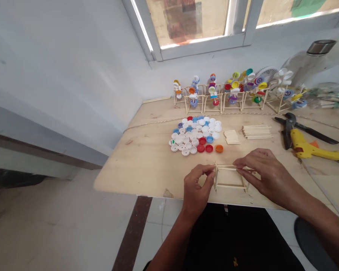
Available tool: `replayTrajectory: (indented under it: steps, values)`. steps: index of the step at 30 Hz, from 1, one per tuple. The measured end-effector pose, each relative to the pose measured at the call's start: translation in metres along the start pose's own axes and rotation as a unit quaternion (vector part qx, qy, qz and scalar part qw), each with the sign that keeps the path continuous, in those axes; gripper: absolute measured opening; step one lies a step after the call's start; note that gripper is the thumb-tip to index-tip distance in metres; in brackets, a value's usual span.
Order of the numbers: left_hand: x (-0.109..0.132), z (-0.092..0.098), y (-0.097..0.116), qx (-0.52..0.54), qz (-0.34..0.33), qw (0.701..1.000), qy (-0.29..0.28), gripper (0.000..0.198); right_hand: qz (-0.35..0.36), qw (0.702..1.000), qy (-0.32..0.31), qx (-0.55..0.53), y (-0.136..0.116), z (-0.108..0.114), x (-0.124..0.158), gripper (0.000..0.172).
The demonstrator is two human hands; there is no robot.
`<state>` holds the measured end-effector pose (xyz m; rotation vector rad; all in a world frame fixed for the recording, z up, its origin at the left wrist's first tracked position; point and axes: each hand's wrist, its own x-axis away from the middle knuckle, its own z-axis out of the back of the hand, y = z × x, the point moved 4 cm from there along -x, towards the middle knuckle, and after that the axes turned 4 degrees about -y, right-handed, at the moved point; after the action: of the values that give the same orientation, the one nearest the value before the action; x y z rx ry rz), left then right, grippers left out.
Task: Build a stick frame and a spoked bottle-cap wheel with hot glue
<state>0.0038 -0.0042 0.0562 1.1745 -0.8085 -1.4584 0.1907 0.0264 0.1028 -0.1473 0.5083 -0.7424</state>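
Observation:
Near the front edge of the wooden table stands a small frame of thin wooden sticks (229,186). My left hand (197,187) pinches its upper left corner between thumb and forefinger. On the other side my right hand (267,173) has its fingertips closed on the frame's upper stick, close to the right corner. Part of the frame's right side is hidden behind that hand. Beyond the frame lie a short pile of sticks (232,137) and a longer pile of sticks (257,132). Plastic bottle caps (196,135), mostly white, are spread to the left of them.
Along the wall stands a row of stick frames with coloured cap wheels (213,94). To the right lie a yellow glue gun (305,146) and black-handled cutters (290,126). A cord (155,123) crosses the table (135,165). A clear bottle (307,64) and small fan (267,71) stand behind.

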Motion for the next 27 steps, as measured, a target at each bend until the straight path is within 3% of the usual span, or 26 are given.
replayTrajectory:
  steps: [27]
  values:
    - [0.0016,0.0008,-0.0059,-0.02,0.007,1.0,0.009,0.014,0.001,1.0,-0.013,0.012,0.0,-0.0099,-0.0008,0.015]
